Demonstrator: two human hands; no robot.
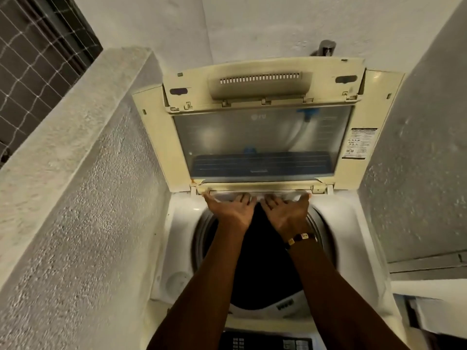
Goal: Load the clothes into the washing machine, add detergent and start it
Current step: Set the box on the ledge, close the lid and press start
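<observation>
A cream top-loading washing machine (177,223) stands in front of me with its glass lid (257,137) folded up against the back wall. The drum (262,261) looks dark inside; I cannot make out clothes in it. Both arms reach across the drum. My left hand (232,207) and my right hand (285,210) lie side by side with fingers spread on a white detergent drawer (257,197) at the back rim, just under the lid's hinge. A bracelet sits on my right wrist. No detergent container is in view.
The control panel (265,341) with buttons is at the near edge, below my arms. A rough low wall (83,173) hems in the left side and a grey wall (417,160) the right. A tap (326,48) juts from the back wall above the lid.
</observation>
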